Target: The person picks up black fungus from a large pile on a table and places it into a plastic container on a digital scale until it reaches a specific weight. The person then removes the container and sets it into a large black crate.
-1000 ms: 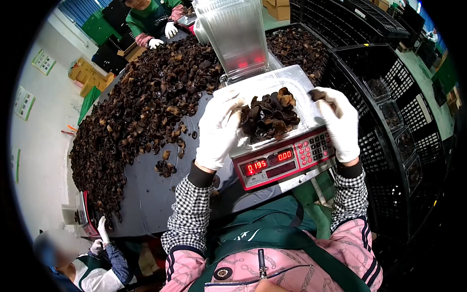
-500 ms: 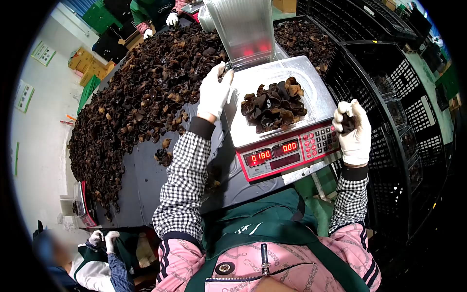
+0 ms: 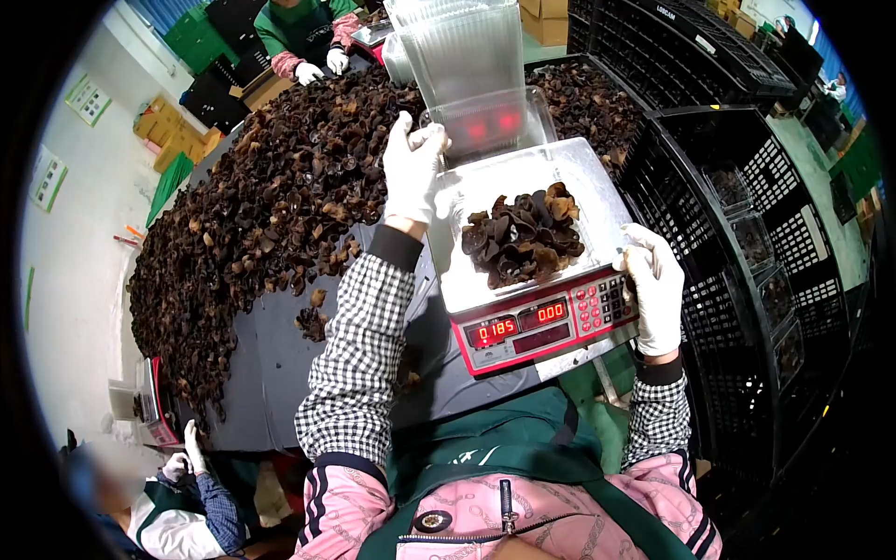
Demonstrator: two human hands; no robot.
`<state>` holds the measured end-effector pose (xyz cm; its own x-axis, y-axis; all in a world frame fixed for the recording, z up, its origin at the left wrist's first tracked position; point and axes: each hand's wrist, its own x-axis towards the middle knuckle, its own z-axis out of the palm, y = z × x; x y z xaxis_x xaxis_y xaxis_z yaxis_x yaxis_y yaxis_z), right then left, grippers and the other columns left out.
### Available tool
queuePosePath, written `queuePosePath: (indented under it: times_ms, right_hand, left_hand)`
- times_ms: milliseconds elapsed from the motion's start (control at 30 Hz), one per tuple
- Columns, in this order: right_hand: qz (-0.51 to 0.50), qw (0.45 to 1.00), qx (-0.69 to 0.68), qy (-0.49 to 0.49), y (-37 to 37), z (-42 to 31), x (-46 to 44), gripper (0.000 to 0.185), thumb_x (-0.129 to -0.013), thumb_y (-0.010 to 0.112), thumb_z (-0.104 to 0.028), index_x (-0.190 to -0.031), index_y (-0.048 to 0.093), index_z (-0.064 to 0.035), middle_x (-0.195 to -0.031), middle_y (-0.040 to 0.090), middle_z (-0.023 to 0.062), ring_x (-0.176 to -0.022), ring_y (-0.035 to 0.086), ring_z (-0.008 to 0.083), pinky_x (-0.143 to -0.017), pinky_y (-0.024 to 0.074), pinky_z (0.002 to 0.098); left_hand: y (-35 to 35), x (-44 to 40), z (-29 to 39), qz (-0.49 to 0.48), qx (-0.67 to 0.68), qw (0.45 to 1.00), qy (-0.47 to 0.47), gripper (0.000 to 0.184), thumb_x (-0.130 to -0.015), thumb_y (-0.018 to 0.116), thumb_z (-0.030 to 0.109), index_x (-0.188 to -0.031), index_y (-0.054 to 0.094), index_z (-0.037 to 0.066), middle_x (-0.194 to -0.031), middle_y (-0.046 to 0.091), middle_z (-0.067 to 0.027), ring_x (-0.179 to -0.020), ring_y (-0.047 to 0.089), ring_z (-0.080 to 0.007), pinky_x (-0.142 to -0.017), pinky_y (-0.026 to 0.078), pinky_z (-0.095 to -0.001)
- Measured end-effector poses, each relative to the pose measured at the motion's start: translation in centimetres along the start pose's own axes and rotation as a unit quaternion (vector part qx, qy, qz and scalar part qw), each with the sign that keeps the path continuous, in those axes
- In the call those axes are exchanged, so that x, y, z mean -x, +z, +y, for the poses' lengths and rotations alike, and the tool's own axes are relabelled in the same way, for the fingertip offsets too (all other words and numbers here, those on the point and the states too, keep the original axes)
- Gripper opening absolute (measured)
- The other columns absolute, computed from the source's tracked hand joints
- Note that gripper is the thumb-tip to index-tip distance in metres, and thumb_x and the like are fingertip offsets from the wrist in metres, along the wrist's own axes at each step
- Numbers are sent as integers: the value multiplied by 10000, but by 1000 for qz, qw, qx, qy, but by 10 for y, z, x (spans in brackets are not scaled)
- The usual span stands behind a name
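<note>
The left hand [image 3: 413, 173], in a thin white glove, has its fingers half bent beside the stack of ribbed clear plastic tubs [image 3: 471, 70]; whether it grips one, I cannot tell. Crinkled, cupped brown-black fungus [image 3: 523, 235] sits heaped above the smooth metal plate of the red-edged scale [image 3: 558, 322]. The gloved right hand [image 3: 656, 289] curls loosely at its right edge, contents unclear.

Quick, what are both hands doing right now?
Left hand: fingers bent by the clear box; can't tell if it's gripping.
Right hand: half curled at the scale's edge; can't tell if it's holding anything.
</note>
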<state>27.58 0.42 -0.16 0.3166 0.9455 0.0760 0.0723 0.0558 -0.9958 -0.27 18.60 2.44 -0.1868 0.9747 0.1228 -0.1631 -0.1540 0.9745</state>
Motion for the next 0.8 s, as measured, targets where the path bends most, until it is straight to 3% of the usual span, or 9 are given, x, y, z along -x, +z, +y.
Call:
queuePosePath:
  times_ms: [67,133,200,267,433,567,667,733,800]
  right_hand:
    - [-4,997,41,-62,4,11,-2,373,-957,700,-102,-1309,622,-6,-1015,704,26,-825,614,58,-728,504,213]
    - [-9,995,90,-46,9,9,2,531,-865,806,-137,-1334,599,3,-1017,683,61,-828,603,63,-751,519,232]
    - [5,982,174,-77,24,-4,7,670,-790,888,-199,-1347,580,12,-1056,706,121,-865,672,137,-784,549,266]
    - [34,933,272,-233,36,0,4,888,-741,926,-260,-1465,479,-7,-1209,677,173,-963,692,220,-860,573,345]
    - [9,910,342,-236,52,-12,-8,930,-702,931,-376,-1441,495,-17,-1251,649,170,-997,708,302,-864,583,375]
    - [-5,862,378,-339,48,-13,-25,812,-752,892,-401,-1372,552,-3,-1187,672,167,-999,699,302,-871,562,380]
    - [-40,950,249,-185,46,-2,-27,689,-777,882,-369,-1284,616,14,-1097,698,171,-976,696,304,-884,548,369]
    - [-41,958,272,-86,30,6,-28,517,-869,819,-277,-1243,645,33,-1072,724,125,-952,684,179,-844,546,310]
    - [-37,976,155,-145,12,28,-35,315,-955,703,-192,-1194,675,12,-1027,738,127,-943,724,170,-787,557,282]
  left_hand:
    - [1,25,33,-55,54,997,29,654,-1008,668,170,-1570,366,26,-1076,685,-42,-875,647,-88,-757,509,-216]
    - [-13,53,44,-138,-52,980,131,431,-1082,559,345,-1351,643,20,-1214,705,-70,-1039,659,-161,-931,510,-325]
    - [-17,87,56,-187,-172,943,214,539,-1061,541,481,-1312,667,21,-1263,692,-120,-1180,647,-224,-1066,470,-374]
    - [-25,104,44,-176,-272,910,259,556,-1043,537,523,-1260,698,37,-1256,695,-117,-1207,633,-236,-1081,454,-379]
    - [-26,129,37,-172,-240,920,259,309,-1047,619,308,-1183,733,56,-1240,682,-122,-1178,635,-243,-1040,475,-369]
    - [-24,141,21,-134,-311,892,299,175,-922,749,73,-1096,757,67,-1219,680,-121,-1166,634,-249,-1011,493,-379]
    - [-26,151,9,-135,-334,875,322,179,-897,770,74,-1075,758,69,-1235,669,-123,-1173,619,-268,-1000,495,-383]
    - [-27,156,-4,-134,-353,865,330,199,-874,783,56,-1072,758,70,-1249,659,-133,-1183,605,-288,-1003,492,-387]
    - [-29,160,-4,-128,-345,867,337,188,-884,777,62,-1071,759,63,-1254,660,-129,-1194,603,-290,-1020,484,-388]
